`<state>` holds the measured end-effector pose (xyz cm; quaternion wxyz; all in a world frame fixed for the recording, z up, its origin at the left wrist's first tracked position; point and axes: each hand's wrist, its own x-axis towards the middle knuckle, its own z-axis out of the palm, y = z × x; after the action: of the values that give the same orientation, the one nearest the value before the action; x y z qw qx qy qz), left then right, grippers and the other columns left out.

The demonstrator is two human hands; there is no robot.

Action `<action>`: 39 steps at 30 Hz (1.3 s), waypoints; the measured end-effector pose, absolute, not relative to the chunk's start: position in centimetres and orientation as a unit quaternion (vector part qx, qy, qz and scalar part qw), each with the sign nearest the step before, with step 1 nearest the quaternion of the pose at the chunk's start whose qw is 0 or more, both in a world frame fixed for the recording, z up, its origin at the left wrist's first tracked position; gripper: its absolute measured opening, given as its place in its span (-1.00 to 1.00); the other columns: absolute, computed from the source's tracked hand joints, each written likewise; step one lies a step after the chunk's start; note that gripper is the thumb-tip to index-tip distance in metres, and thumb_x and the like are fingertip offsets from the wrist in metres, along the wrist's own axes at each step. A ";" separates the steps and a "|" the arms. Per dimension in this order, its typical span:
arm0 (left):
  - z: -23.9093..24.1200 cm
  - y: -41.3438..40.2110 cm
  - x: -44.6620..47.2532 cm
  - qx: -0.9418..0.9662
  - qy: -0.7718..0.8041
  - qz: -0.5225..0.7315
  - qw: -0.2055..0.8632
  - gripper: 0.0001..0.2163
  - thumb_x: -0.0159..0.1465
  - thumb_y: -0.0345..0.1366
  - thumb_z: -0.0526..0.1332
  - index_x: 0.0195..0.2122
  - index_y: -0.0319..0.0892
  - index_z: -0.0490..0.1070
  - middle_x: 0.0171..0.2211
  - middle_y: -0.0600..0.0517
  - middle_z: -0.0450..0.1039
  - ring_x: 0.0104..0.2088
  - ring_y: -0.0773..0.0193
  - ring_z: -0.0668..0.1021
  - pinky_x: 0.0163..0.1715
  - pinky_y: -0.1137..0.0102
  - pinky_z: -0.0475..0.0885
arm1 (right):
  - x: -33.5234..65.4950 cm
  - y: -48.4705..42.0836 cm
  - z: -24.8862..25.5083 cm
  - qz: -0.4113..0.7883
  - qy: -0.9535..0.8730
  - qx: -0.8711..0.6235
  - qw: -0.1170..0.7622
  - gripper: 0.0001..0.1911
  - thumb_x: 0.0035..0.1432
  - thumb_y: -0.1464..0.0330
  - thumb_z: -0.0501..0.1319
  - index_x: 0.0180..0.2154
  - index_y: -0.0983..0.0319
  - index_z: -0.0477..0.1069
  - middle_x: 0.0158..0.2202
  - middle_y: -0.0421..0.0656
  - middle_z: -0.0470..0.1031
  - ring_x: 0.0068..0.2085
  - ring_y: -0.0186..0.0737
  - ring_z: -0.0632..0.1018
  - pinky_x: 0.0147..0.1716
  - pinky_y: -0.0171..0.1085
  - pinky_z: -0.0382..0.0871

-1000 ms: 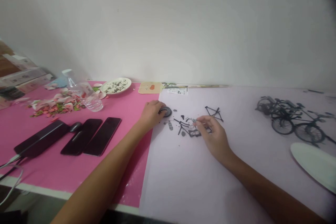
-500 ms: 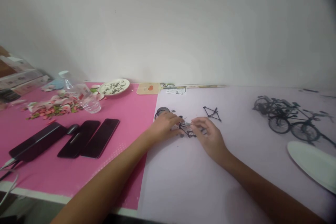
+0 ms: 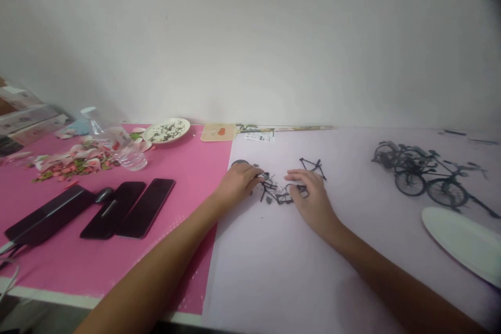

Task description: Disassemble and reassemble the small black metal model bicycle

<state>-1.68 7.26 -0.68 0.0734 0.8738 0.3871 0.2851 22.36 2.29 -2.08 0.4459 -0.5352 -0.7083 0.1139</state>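
Small black model-bicycle parts (image 3: pixel 278 196) lie scattered on the pale sheet (image 3: pixel 297 261) between my two hands. My left hand (image 3: pixel 239 181) rests at their left edge with its fingers curled and pinched on a tiny dark piece. My right hand (image 3: pixel 309 199) lies on the right side of the pile, fingers bent down onto the parts. A black triangular frame piece (image 3: pixel 312 167) lies just beyond my right hand. A small black wheel (image 3: pixel 238 164) peeks out behind my left hand.
Assembled black model bicycles (image 3: pixel 422 175) stand at the right, a white plate (image 3: pixel 462 242) nearer. On the pink mat (image 3: pixel 117 261) lie three dark phones (image 3: pixel 113 209), a tipped plastic bottle (image 3: pixel 117 143), pink and green scraps (image 3: pixel 70 162) and a white dish (image 3: pixel 166 129).
My left hand left the small wheel and came right to the parts pile. My right hand settled lower onto the parts. The view drifted slightly.
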 end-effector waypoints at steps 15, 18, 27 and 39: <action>-1.0 7.8 -2.3 0.854 0.418 0.299 0.076 -0.73 0.50 -0.14 0.12 0.00 -0.14 0.54 -0.16 -0.09 0.60 -0.14 0.12 0.59 -0.03 0.21 0.42 | 22.6 2.7 -3.9 0.097 -0.758 -0.530 0.368 -0.79 0.31 0.31 0.20 -0.18 0.11 0.63 -0.08 -0.11 0.66 0.22 0.16 0.36 0.21 0.24 0.32; -0.9 7.8 -2.4 0.850 0.427 0.296 0.083 -0.74 0.50 -0.14 0.12 -0.02 -0.13 0.55 -0.16 -0.07 0.61 -0.14 0.12 0.59 -0.05 0.21 0.41 | 22.6 2.7 -3.6 0.106 -0.750 -0.530 0.382 -0.79 0.32 0.31 0.19 -0.18 0.11 0.62 -0.09 -0.10 0.66 0.20 0.16 0.38 0.20 0.22 0.34; -0.8 7.8 -2.4 0.847 0.437 0.289 0.087 -0.73 0.50 -0.12 0.11 -0.02 -0.11 0.55 -0.16 -0.06 0.61 -0.15 0.13 0.60 -0.06 0.22 0.41 | 22.6 2.5 -2.7 0.067 -0.734 -0.561 0.377 -0.74 0.26 0.42 0.12 -0.09 0.13 0.53 -0.02 -0.06 0.62 0.27 0.17 0.34 0.22 0.21 0.26; -0.9 8.0 -2.5 0.847 0.441 0.284 0.092 -0.71 0.50 -0.11 0.11 -0.02 -0.12 0.56 -0.18 -0.07 0.61 -0.16 0.13 0.59 -0.06 0.22 0.41 | 23.3 3.0 -3.5 0.024 -0.753 -0.576 0.316 -0.88 0.27 0.32 0.24 -0.17 0.12 0.52 -0.08 -0.06 0.62 0.17 0.25 0.39 0.07 0.20 0.33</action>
<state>-2.50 7.99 -0.93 0.0915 0.8467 0.4407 0.2839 23.29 2.96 -3.48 0.3164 -0.5758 -0.7535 0.0240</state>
